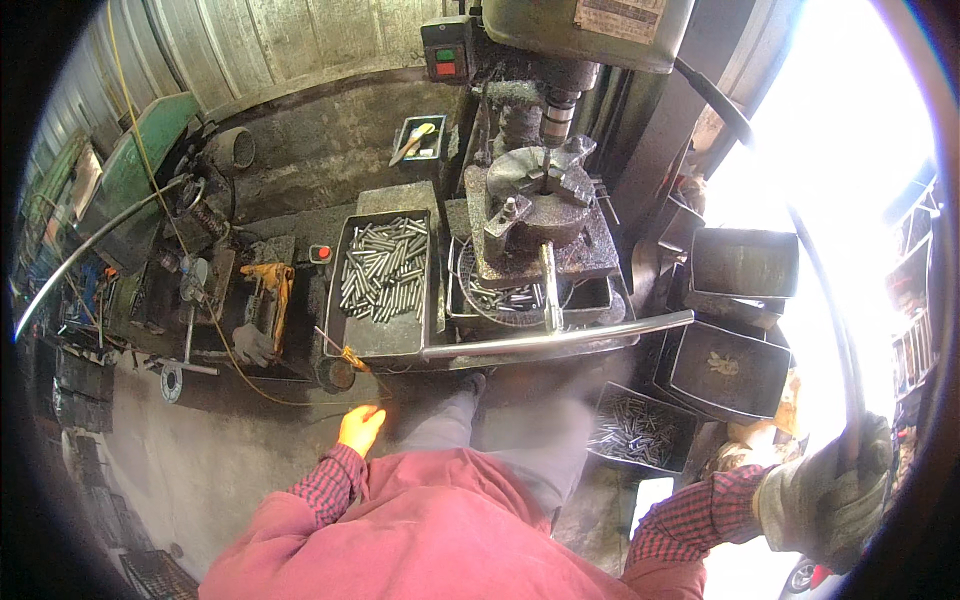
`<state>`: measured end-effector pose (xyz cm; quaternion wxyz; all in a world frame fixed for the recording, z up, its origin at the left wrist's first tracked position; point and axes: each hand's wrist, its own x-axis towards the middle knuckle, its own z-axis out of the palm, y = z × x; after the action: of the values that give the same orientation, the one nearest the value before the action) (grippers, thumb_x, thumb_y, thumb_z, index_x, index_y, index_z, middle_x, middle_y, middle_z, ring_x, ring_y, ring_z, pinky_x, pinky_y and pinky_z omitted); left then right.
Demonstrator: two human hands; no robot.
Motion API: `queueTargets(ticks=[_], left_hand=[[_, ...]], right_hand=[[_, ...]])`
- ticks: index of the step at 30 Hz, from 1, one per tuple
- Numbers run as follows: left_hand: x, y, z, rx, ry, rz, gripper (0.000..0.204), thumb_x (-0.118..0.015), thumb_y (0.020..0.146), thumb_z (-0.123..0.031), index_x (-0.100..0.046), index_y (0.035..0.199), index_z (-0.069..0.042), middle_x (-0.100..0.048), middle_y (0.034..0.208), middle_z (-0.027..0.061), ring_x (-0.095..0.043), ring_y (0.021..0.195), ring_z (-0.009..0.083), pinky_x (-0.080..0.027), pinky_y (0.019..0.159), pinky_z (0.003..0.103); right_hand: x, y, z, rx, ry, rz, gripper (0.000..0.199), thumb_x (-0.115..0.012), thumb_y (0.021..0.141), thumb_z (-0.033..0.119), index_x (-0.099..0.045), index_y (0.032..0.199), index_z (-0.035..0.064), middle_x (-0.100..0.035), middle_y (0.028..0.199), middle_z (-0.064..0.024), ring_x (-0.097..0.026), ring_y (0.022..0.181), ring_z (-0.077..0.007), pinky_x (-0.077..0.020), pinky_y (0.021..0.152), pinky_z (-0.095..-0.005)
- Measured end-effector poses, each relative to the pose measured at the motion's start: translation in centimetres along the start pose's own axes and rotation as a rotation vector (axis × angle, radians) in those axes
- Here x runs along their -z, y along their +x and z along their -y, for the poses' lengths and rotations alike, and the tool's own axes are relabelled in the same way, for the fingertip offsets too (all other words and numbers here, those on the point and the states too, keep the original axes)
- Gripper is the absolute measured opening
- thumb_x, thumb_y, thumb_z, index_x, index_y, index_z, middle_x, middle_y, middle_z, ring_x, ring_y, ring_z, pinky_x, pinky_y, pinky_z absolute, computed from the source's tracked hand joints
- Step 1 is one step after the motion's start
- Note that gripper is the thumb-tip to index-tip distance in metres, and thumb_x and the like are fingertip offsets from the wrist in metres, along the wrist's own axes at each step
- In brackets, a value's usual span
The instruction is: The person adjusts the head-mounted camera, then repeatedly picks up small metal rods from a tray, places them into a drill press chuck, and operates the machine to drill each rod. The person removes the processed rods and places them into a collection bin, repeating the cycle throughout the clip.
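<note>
My gloved right hand (828, 500) grips the long feed lever (800, 250), bare left hand (360, 428) hangs empty and loosely open; yank hard and the drill bit (546, 162) jams in the chuck (540, 185).

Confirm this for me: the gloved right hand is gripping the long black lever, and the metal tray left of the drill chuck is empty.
Not quite. The head view shows the grey-gloved right hand gripping the long black lever, but the rectangular metal tray left of the round steel drill chuck is not empty: it holds many short silver metal rods.
</note>
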<state>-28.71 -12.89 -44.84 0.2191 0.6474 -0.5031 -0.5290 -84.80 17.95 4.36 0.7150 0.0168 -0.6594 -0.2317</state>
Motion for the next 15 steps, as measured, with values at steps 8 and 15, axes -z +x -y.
queueTargets(ticks=[8, 15], left_hand=[[-3.7, 1.9, -20.8, -0.425, -0.287, 0.034, 0.030, -0.070, 0.105, -0.018, -0.071, 0.125, 0.004, -0.073, 0.098, 0.0049, -0.067, 0.086, 0.0118, -0.056, 0.079, 0.028], [-4.3, 3.1, -29.2, -0.555, -0.373, 0.067, 0.032, -0.068, 0.105, -0.010, -0.068, 0.133, 0.004, -0.074, 0.107, 0.0057, -0.069, 0.095, 0.0127, -0.056, 0.089, 0.028]], right_hand=[[-0.5, -0.4, 0.2, -0.098, 0.048, 0.197, 0.046, -0.060, 0.106, 0.053, -0.073, 0.114, 0.0088, -0.073, 0.101, -0.0035, -0.072, 0.085, -0.0164, -0.0600, 0.078, -0.0306], [-2.0, 0.7, -0.2, 0.024, -0.253, 0.094, 0.036, -0.060, 0.106, 0.043, -0.065, 0.110, 0.0078, -0.067, 0.096, -0.0063, -0.067, 0.084, -0.0183, -0.0553, 0.078, -0.0320]])
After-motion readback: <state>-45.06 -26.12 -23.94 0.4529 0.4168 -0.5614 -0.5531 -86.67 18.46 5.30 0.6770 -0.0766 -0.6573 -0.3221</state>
